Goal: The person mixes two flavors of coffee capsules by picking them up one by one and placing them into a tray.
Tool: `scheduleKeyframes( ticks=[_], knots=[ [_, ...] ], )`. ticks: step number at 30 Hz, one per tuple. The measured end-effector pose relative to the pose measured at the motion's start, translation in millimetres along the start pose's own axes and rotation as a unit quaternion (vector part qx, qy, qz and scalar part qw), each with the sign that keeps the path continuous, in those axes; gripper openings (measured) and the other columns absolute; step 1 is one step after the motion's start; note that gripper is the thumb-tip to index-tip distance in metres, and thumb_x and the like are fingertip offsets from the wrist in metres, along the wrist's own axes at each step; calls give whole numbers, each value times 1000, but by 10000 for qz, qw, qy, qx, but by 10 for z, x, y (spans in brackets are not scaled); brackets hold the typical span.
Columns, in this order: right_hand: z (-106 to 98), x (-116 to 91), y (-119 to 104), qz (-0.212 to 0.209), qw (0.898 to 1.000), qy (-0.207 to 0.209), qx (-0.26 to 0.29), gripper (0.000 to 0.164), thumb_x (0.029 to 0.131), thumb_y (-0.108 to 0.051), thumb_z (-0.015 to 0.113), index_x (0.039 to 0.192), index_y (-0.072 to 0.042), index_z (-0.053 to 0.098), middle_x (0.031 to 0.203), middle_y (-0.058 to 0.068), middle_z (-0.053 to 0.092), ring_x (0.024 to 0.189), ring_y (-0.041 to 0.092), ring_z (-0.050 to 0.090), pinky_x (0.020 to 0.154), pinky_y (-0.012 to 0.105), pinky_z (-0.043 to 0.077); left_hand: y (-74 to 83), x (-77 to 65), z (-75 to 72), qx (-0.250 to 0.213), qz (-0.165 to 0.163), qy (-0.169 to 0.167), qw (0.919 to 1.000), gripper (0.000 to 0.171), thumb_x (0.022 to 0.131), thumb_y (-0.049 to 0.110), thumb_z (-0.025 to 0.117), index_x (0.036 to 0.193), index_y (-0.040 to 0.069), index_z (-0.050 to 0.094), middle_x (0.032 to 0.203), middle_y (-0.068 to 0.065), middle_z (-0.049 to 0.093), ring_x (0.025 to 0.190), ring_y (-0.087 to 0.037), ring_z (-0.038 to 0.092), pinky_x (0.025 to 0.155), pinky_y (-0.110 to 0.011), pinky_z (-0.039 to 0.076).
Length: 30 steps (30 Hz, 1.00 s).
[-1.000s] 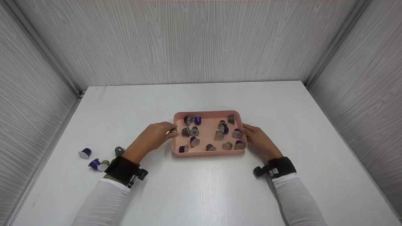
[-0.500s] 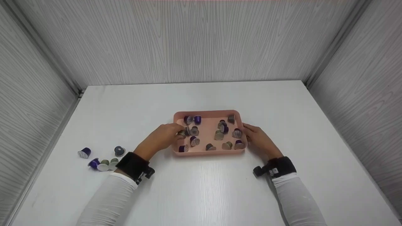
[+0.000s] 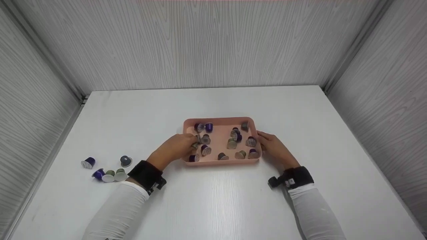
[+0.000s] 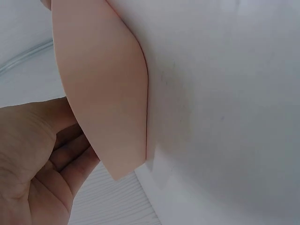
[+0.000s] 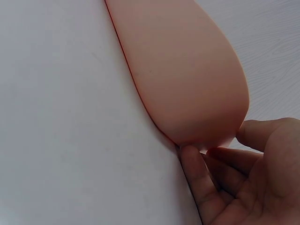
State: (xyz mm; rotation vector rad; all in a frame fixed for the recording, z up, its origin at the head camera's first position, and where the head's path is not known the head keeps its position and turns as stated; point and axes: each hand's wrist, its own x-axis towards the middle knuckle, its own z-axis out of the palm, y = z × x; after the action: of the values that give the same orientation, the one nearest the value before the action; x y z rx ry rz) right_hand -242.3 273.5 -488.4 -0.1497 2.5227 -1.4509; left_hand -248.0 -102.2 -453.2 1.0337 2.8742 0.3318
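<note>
1. Pink tray (image 3: 219,142), frame centre: contains assorted capsules (image 3: 232,143).
2. Left hand (image 3: 176,146), over tray's left end: pinches green capsule (image 3: 194,145).
3. Right hand (image 3: 276,148): grips tray's right end.
4. Five loose capsules (image 3: 108,177): desk (image 3: 217,200), lower left.

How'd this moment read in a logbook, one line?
left hand: holds green capsule in pink tray | right hand: holds tray's right end | loose capsules: on table, left
</note>
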Motion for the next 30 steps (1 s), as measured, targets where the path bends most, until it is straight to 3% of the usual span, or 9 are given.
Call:
scheduleKeyframes(
  ticks=[8,15,20,26,30],
  knots=[
    [-4,28,-39,138,9999,51,20,55,104,-44,42,151,-18,39,139,6,54,119,22,54,102,40,41,-20,19,-10,303,106,55,9995,12,91,9,67,103,6,67,91,-6,64,79,-23,62,72,-38,56],
    [10,-9,-99,88,9998,70,-134,52,105,-42,40,151,-19,40,113,12,58,106,24,50,87,35,37,-28,-2,-35,419,28,-149,9990,17,89,7,68,105,6,68,92,-6,63,75,-21,59,71,-38,55],
    [12,11,-29,97,9998,59,-145,54,104,-46,40,151,-21,40,131,7,55,112,23,49,91,34,36,-22,-7,-44,352,29,-132,9993,10,88,10,70,98,6,69,87,-4,62,71,-20,57,67,-36,54],
    [14,-17,-30,137,9998,108,-76,56,101,-50,43,150,-23,42,127,5,59,107,22,52,89,34,40,-49,-39,-62,155,130,-32,9998,7,89,7,67,96,7,68,83,-3,58,68,-19,53,64,-35,50],
    [8,-15,-17,144,9999,93,3,56,102,-49,44,150,-22,43,135,4,56,113,22,52,97,36,39,-60,-86,-87,124,159,50,9998,12,91,9,67,103,6,68,89,-3,62,75,-20,59,70,-36,53]
  ],
)
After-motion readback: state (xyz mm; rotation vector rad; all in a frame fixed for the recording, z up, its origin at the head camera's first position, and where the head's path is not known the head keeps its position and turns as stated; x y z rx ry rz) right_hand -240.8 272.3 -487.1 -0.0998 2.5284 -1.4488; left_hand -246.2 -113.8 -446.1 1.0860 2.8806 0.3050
